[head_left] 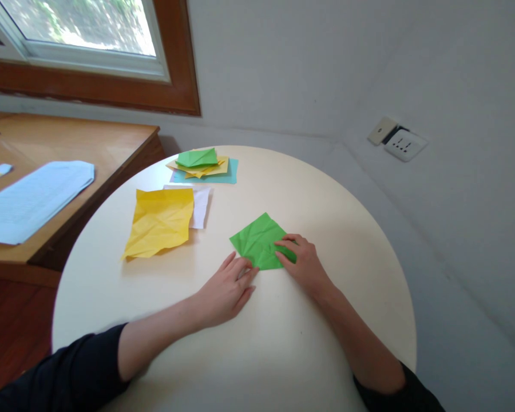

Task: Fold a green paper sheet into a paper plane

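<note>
Green paper [260,240] lies creased on the round worktop [309,343]. The left hand [227,292] rests flat and open at the paper's near-left corner; the right hand [302,263] presses open fingers on its right edge. Left of the paper lies a yellow sheet [161,220]; beyond it, a paper stack [203,165].

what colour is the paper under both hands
Green, creased paper on the round table, clearest in the head view.
</note>
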`<act>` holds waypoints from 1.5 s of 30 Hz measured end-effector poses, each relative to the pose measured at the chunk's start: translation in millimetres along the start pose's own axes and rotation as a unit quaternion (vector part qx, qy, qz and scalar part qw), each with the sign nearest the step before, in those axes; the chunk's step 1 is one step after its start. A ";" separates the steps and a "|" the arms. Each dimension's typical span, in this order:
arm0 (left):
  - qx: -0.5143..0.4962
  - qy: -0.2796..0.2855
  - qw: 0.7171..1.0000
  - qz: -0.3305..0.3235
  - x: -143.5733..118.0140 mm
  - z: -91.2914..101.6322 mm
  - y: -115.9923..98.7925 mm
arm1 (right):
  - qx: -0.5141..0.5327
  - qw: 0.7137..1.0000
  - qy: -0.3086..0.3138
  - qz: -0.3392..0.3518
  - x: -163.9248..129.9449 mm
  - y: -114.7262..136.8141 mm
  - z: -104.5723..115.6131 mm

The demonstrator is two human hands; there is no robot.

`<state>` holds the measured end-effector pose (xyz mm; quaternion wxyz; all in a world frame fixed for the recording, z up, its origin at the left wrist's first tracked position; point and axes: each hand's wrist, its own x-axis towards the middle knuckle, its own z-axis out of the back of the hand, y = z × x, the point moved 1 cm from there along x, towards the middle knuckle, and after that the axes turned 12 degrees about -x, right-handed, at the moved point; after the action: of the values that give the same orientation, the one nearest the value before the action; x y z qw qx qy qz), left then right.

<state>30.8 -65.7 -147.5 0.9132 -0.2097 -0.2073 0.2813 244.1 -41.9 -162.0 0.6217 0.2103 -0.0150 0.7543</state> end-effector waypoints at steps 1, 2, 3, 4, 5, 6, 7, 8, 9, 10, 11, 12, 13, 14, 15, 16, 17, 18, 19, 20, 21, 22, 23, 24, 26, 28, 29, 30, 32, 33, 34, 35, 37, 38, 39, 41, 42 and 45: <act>0.000 -0.004 1.000 0.001 0.1 0.1 0.1 | -0.003 1.000 0.001 0.004 -0.4 -0.4 -0.9; 0.002 -0.008 1.000 0.002 0.2 0.2 0.2 | -0.005 1.000 0.001 0.009 -0.7 -0.2 -1.5; 0.003 -0.011 1.000 0.003 0.3 0.3 0.3 | -0.005 1.000 0.001 0.015 -0.9 0.5 -1.7; 0.006 -0.013 1.000 0.004 0.4 0.5 0.4 | -0.004 1.000 0.001 0.020 -1.0 1.6 -1.6; 0.008 -0.014 1.000 0.005 0.5 0.6 0.4 | -0.001 1.000 -0.001 0.026 -0.9 3.0 -1.1; 0.011 -0.013 1.000 0.006 0.5 0.7 0.4 | 0.004 1.000 -0.003 0.031 -0.8 4.5 -0.3; 0.013 -0.011 1.000 0.006 0.6 0.8 0.4 | 0.010 0.999 -0.005 0.035 -0.6 5.9 0.6; 0.015 -0.009 1.000 0.006 0.7 0.9 0.3 | 0.017 0.999 -0.007 0.037 -0.3 7.2 1.6; 0.017 -0.008 1.000 0.006 0.7 1.0 0.2 | 0.024 0.999 -0.008 0.038 -0.1 8.2 2.4; 0.018 -0.009 1.000 0.005 0.8 1.1 0.1 | 0.030 0.999 -0.008 0.037 0.0 8.9 3.0; 0.019 -0.009 1.000 0.004 0.8 1.2 0.0 | 0.036 0.999 -0.008 0.036 0.1 9.5 3.3; 0.019 -0.010 1.000 0.003 0.8 1.3 -0.1 | 0.040 0.999 -0.007 0.034 0.2 9.8 3.4; 0.019 -0.010 1.000 0.003 0.9 1.4 -0.2 | 0.043 0.999 -0.005 0.033 0.2 10.0 3.2; 0.018 -0.010 1.000 0.003 0.9 1.5 -0.3 | 0.046 0.998 -0.003 0.032 0.2 10.2 2.9; 0.017 -0.011 1.000 0.003 0.9 1.5 -0.4 | 0.047 0.998 -0.002 0.031 0.1 10.4 2.6; 0.015 -0.011 1.000 0.003 1.0 1.5 -0.4 | 0.046 0.999 0.000 0.030 0.0 10.6 2.2; 0.012 -0.011 1.000 0.003 1.0 1.5 -0.3 | 0.043 0.999 0.002 0.029 0.0 10.8 1.9; 0.010 -0.012 1.000 0.002 1.0 1.5 -0.2 | 0.039 0.999 0.005 0.028 -0.1 11.1 1.7; 0.008 -0.013 1.000 0.002 1.0 1.4 -0.1 | 0.036 0.999 0.007 0.029 -0.2 11.3 1.6; 0.007 -0.014 1.000 0.002 1.0 1.3 0.1 | 0.033 0.999 0.009 0.029 -0.3 11.7 1.5; 0.007 -0.014 1.000 0.002 1.0 1.2 0.2 | 0.031 0.999 0.010 0.029 -0.3 12.0 1.5; 0.007 -0.014 1.000 0.003 1.0 1.1 0.3 | 0.029 0.999 0.010 0.030 -0.4 12.3 1.5; 0.008 -0.013 1.000 0.002 1.0 1.2 0.3 | 0.028 0.999 0.008 0.029 -0.5 12.7 1.4; 0.009 -0.011 1.000 0.003 1.0 1.3 0.2 | 0.025 0.999 0.006 0.028 -0.5 13.1 1.3; 0.008 -0.010 1.000 0.004 1.1 1.6 -0.1 | 0.019 0.999 0.003 0.025 -0.6 14.0 0.9; 0.004 -0.013 1.000 0.006 1.3 2.1 -0.5 | 0.014 1.000 0.001 0.021 -0.6 14.8 0.4; 0.003 -0.014 1.000 0.007 1.4 2.2 -0.7 | 0.013 1.000 0.000 0.019 -0.5 15.2 0.1; 0.002 -0.015 1.000 0.007 1.5 2.3 -1.0 | 0.011 1.000 0.000 0.017 -0.5 15.4 -0.3; 0.005 -0.015 1.000 0.004 2.0 1.9 -1.5 | 0.010 1.000 -0.003 0.017 -0.3 15.6 -1.0; 0.006 -0.015 1.000 0.004 2.4 1.5 -1.6 | 0.010 1.000 -0.006 0.018 -0.2 15.5 -1.4; 0.007 -0.015 1.000 0.005 2.8 0.9 -1.7 | 0.009 1.000 -0.009 0.019 -0.2 15.5 -1.8; 0.009 -0.016 1.000 0.007 3.3 0.1 -1.7 | 0.007 1.000 -0.011 0.021 -0.1 15.4 -2.2; 0.015 -0.019 1.000 0.013 4.4 -1.8 -1.4 | 0.001 1.000 -0.012 0.023 -0.2 15.4 -2.9; 0.021 -0.019 0.999 0.016 4.9 -3.0 -1.1 | -0.004 1.000 -0.010 0.022 -0.3 15.6 -3.2; 0.028 -0.018 0.999 0.017 5.3 -4.0 -0.9 | -0.009 1.000 -0.007 0.021 -0.4 15.8 -3.3; 0.042 -0.012 0.999 0.017 5.8 -5.9 -0.4 | -0.016 1.000 -0.001 0.017 -0.7 16.3 -3.5; 0.048 -0.008 0.999 0.017 5.9 -6.5 -0.3 | -0.019 1.000 0.001 0.015 -0.8 16.6 -3.4; 0.057 0.004 0.998 0.018 5.8 -7.2 -0.6 | -0.022 1.000 0.004 0.013 -0.8 17.1 -3.4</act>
<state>39.1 -64.7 -151.6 0.9194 -0.1624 -0.1835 0.3076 227.1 -45.5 -161.3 0.6161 0.1931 -0.0320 0.7629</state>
